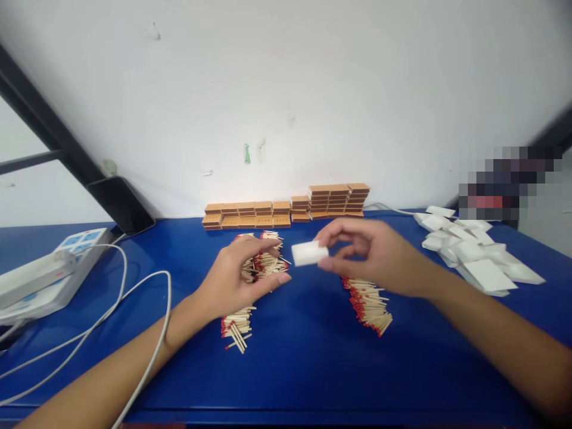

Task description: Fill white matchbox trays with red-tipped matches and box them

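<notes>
Between thumb and fingers, my right hand grips a small white matchbox tray, held above the blue table. My left hand is apart from it on the left, thumb and fingers spread with nothing between them. Under and around the left hand lie red-tipped matches, partly hidden by it. Another pile of matches lies below my right hand. Along the wall stand brown matchboxes in a low row, with a taller stack to the right.
White paper trays are heaped at the right of the blue table. A white power strip lies on a box at the left. Its white cable loops across my left forearm. A dark phone-like slab leans at the back left.
</notes>
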Demonstrator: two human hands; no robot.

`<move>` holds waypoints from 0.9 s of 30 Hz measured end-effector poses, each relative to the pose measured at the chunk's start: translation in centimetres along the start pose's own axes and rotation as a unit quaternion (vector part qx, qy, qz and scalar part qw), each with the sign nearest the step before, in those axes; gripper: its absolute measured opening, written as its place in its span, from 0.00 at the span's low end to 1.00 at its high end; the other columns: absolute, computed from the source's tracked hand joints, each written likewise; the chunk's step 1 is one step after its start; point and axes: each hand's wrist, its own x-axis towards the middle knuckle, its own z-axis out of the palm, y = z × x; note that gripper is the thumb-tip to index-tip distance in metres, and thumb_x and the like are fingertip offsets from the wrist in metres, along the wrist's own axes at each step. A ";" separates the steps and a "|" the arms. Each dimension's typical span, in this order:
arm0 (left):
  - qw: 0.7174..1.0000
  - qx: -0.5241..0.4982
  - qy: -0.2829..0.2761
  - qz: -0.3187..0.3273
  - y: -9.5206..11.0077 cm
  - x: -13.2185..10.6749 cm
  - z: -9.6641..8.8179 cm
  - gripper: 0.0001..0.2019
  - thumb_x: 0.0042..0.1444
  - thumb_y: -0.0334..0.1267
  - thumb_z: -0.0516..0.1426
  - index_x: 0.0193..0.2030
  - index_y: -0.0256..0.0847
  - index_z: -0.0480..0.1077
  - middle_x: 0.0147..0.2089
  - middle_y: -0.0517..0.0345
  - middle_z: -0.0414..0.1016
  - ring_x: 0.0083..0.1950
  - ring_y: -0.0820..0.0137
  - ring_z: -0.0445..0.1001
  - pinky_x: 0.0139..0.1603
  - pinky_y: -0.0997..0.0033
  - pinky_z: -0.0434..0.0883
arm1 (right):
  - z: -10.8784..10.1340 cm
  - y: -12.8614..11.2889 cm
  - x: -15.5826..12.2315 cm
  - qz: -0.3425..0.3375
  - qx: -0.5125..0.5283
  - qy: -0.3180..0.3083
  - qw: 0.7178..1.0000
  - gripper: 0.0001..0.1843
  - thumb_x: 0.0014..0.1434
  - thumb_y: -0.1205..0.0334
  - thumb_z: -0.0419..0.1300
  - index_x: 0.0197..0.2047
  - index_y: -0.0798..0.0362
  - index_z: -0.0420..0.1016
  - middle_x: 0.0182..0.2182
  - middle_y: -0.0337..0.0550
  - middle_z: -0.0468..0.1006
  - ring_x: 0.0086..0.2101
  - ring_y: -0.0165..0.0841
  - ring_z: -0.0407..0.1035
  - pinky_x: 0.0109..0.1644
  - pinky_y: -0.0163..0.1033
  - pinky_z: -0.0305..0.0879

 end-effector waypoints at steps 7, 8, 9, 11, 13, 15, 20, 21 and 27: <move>0.998 -0.040 -0.052 0.019 0.9 -0.1 0.5 0.19 0.58 0.44 0.72 0.54 0.41 0.80 0.45 0.52 0.85 0.44 0.63 0.82 0.47 0.63 0.77 | 1.4 0.6 -0.7 -0.043 -0.027 -0.069 0.996 0.13 0.57 0.54 0.75 0.41 0.48 0.80 0.46 0.42 0.82 0.38 0.32 0.77 0.44 0.39 0.77; 0.998 -0.042 -0.053 0.017 1.0 -0.1 0.5 0.22 0.56 0.45 0.73 0.55 0.41 0.80 0.45 0.52 0.85 0.44 0.63 0.82 0.46 0.63 0.77 | 1.3 0.7 -0.7 -0.046 -0.024 -0.068 0.996 0.13 0.57 0.53 0.75 0.40 0.48 0.80 0.46 0.42 0.82 0.39 0.33 0.77 0.44 0.39 0.77; 0.998 -0.042 -0.054 0.015 1.1 0.0 0.6 0.22 0.56 0.45 0.73 0.56 0.41 0.79 0.45 0.52 0.85 0.44 0.63 0.82 0.46 0.64 0.77 | 1.2 0.7 -0.6 -0.048 -0.025 -0.069 0.996 0.13 0.57 0.53 0.75 0.40 0.48 0.80 0.46 0.43 0.82 0.40 0.34 0.77 0.45 0.39 0.77; 0.998 -0.038 -0.054 0.008 1.0 -0.1 0.7 0.19 0.59 0.43 0.71 0.55 0.41 0.79 0.45 0.53 0.85 0.43 0.65 0.82 0.46 0.65 0.76 | 0.8 0.6 -0.5 -0.041 -0.040 -0.079 0.995 0.16 0.56 0.50 0.75 0.43 0.47 0.80 0.48 0.43 0.82 0.42 0.36 0.78 0.47 0.41 0.77; 0.999 -0.027 -0.045 -0.008 0.6 -0.2 0.9 0.17 0.61 0.41 0.70 0.55 0.41 0.79 0.46 0.53 0.85 0.43 0.66 0.82 0.46 0.65 0.76 | -0.2 0.5 -0.2 -0.020 -0.085 -0.073 0.993 0.21 0.57 0.47 0.74 0.50 0.46 0.80 0.47 0.43 0.83 0.42 0.37 0.78 0.45 0.41 0.76; 1.000 0.000 -0.014 -0.021 0.0 -0.3 0.9 0.18 0.61 0.41 0.70 0.56 0.41 0.78 0.47 0.52 0.85 0.43 0.65 0.82 0.45 0.64 0.77 | -2.1 0.6 0.0 0.006 -0.164 -0.050 0.985 0.22 0.59 0.45 0.71 0.52 0.46 0.79 0.42 0.43 0.83 0.38 0.37 0.77 0.39 0.40 0.73; 0.998 0.055 -0.010 -0.016 -1.7 -0.5 0.6 0.18 0.61 0.42 0.69 0.57 0.42 0.78 0.49 0.50 0.85 0.46 0.61 0.82 0.47 0.61 0.76 | -7.2 1.8 0.1 0.163 -0.332 -0.188 0.910 0.17 0.54 0.45 0.69 0.38 0.49 0.81 0.33 0.44 0.83 0.33 0.38 0.75 0.35 0.41 0.68; 0.998 0.060 -0.015 -0.014 -1.9 -0.5 0.6 0.18 0.62 0.42 0.69 0.57 0.42 0.78 0.49 0.50 0.85 0.45 0.62 0.82 0.46 0.62 0.76 | -7.6 2.2 0.1 0.189 -0.337 -0.212 0.898 0.18 0.53 0.44 0.70 0.38 0.49 0.82 0.34 0.45 0.83 0.33 0.39 0.76 0.35 0.41 0.68; 0.997 0.069 -0.030 0.001 -1.7 -0.4 0.5 0.18 0.64 0.44 0.67 0.58 0.41 0.77 0.46 0.50 0.85 0.43 0.63 0.81 0.45 0.62 0.77 | -6.8 3.2 0.3 0.199 -0.322 -0.232 0.896 0.16 0.54 0.47 0.67 0.38 0.51 0.82 0.34 0.46 0.84 0.34 0.40 0.76 0.36 0.42 0.69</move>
